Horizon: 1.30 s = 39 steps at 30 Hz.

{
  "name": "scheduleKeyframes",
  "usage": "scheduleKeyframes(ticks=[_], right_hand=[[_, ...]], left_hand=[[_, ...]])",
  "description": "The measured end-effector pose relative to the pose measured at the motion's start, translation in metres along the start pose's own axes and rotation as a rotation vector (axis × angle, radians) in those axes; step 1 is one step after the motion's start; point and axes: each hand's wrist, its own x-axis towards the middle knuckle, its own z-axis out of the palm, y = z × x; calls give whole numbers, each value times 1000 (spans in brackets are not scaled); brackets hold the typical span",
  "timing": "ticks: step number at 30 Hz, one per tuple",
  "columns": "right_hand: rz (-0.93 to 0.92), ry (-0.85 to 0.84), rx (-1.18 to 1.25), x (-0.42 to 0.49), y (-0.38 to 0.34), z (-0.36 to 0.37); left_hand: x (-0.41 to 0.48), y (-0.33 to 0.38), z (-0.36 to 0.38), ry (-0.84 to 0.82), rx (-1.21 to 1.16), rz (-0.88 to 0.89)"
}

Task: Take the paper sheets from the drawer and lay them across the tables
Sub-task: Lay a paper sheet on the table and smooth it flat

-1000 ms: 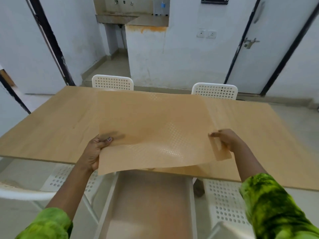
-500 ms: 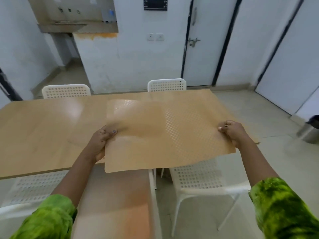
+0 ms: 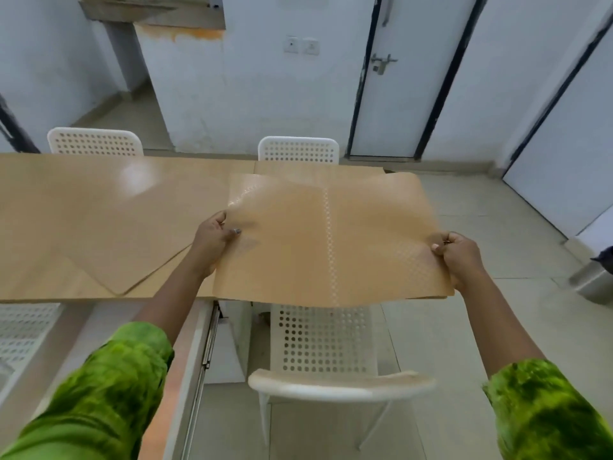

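Note:
A thin brown paper sheet (image 3: 318, 240) is stretched between both hands above the right end of the wooden table (image 3: 99, 207). My left hand (image 3: 212, 239) pinches its left edge. My right hand (image 3: 459, 255) grips its right edge near the table's right end. The sheet is see-through enough that chair holes show through it. Another sheet (image 3: 132, 260) lies flat on the table to the left, one corner pointing at me. The open drawer (image 3: 185, 360) juts out below my left arm; my sleeve hides its inside.
White perforated chairs stand around the table: one (image 3: 326, 353) right below the held sheet, two (image 3: 94, 142) (image 3: 298, 151) on the far side. A closed door (image 3: 408, 78) is behind, and a metal bin (image 3: 593, 280) stands on the floor at the right.
I have carried the sheet from the table's middle to its right end, turning my view right. The drawer now sits at lower left and both hands keep their hold.

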Motion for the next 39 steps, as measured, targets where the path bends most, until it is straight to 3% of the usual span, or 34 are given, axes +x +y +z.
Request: scheduleKeyframes(ticks=[2,6,11,21,25,33,39], right_hand=[[74,-35,-21,98,10,0],[52,0,-82,100,18,8],[23,19,-147,114,33,21],[195,8,-265,157,79,37],[217,-22,-307,165,91,39],[214,-10,-477,181,101,42],[197,-31,-615,186,104,49]], left_hand=[[68,-28,60,170,108,-26],[67,-35,66,240,173,-29],[76,-51,70,286,160,-73],[122,-98,75,304,235,-277],[120,-111,78,342,388,-325],[128,-124,85,328,949,-378],[129,-128,91,367,1119,-379]])
